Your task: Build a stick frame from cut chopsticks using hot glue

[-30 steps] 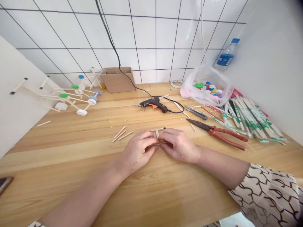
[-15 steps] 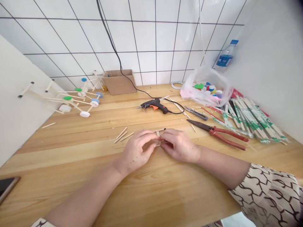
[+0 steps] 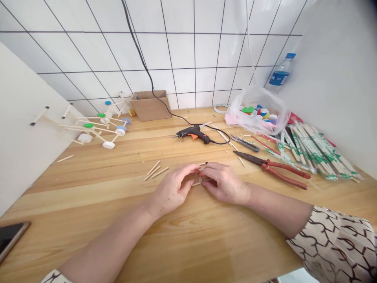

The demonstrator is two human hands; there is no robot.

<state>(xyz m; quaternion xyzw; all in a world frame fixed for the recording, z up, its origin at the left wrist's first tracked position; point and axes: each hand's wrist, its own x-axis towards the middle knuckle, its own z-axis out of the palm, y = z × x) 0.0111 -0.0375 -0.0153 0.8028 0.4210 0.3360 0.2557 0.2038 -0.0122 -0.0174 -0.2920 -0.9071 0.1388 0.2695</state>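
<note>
My left hand (image 3: 173, 188) and my right hand (image 3: 225, 182) meet at the middle of the wooden table (image 3: 188, 236). Both pinch a small frame of glued wooden sticks (image 3: 199, 181) that rests low over the tabletop. Fingers of each hand curl round it and hide most of it; one dark-tipped stick end pokes out behind my right thumb. Three loose cut sticks (image 3: 156, 169) lie just left of my left hand.
A black and orange glue gun (image 3: 194, 133) lies behind my hands, its cord running up the tiled wall. Red-handled pliers (image 3: 273, 168), small cutters (image 3: 246, 143), wrapped chopsticks (image 3: 316, 153), a bag of bottle caps (image 3: 256, 114), a water bottle (image 3: 279, 74), a cardboard box (image 3: 150, 105), stick-and-cap models (image 3: 100, 125), a phone (image 3: 10, 239).
My fingers have closed in tighter over the stick frame, covering more of it. The view has tilted up slightly, so everything sits a little lower in the picture.
</note>
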